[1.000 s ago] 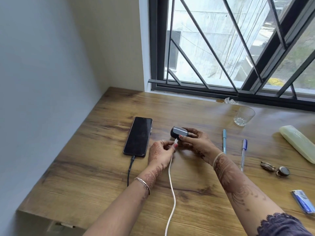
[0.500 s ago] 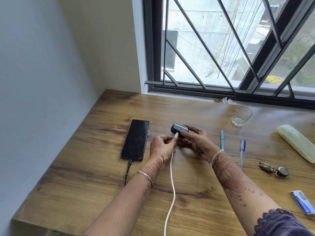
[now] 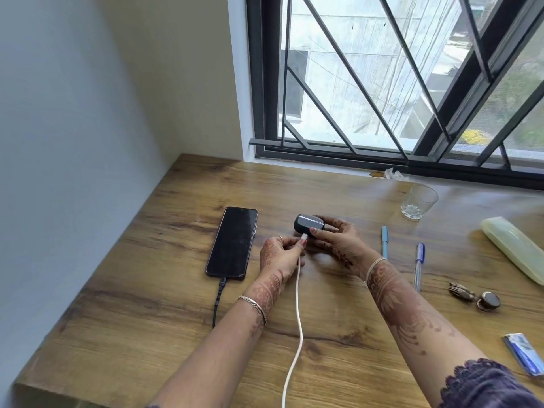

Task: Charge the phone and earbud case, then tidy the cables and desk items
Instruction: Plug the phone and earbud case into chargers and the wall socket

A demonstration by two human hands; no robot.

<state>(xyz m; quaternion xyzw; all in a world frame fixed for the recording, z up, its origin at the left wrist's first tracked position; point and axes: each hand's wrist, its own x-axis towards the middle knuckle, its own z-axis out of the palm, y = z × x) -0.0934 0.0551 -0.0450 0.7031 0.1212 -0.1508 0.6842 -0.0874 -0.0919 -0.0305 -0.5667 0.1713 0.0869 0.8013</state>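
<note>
1. while the wooden desk (image 3: 147,334) holds everything the task needs, only about half the charging looks done and none of the tidying has begun.
2. the long pale case (image 3: 515,245) lies loose near the right edge, well apart from the work, waiting to be put in order.
3. the phone (image 3: 232,242) lies flat and face up, left of the hands, with a black cable (image 3: 217,304) plugged into its near end. that part looks finished, though the screen is dark and shows no charging sign.
4. the right hand (image 3: 338,242) has its fingers and thumb curled round the earbud case (image 3: 307,225), steadying it on the desk just right of the phone.
5. the left hand (image 3: 279,254) pinches the plug end of the white cable (image 3: 297,319) between thumb and fingertips, the other fingers loosely curled. the cable trails back off the near edge.
6. the plug (image 3: 304,237) sits right at the near face of the earbud case. it may be partly in, but the port is too small and too covered by fingers to tell whether it is seated.
7. the glass (image 3: 418,201) stands upright near the window, apart from the rest.
8. two pens (image 3: 384,241) (image 3: 419,260) lie side by side to the right of the hands. nearer the right edge are a small brown clip and round piece (image 3: 474,295) and a blue packet (image 3: 524,353).
9. left to do, as i judge it: seat the plug, let go, straighten both cables, then gather the scattered items.
</note>
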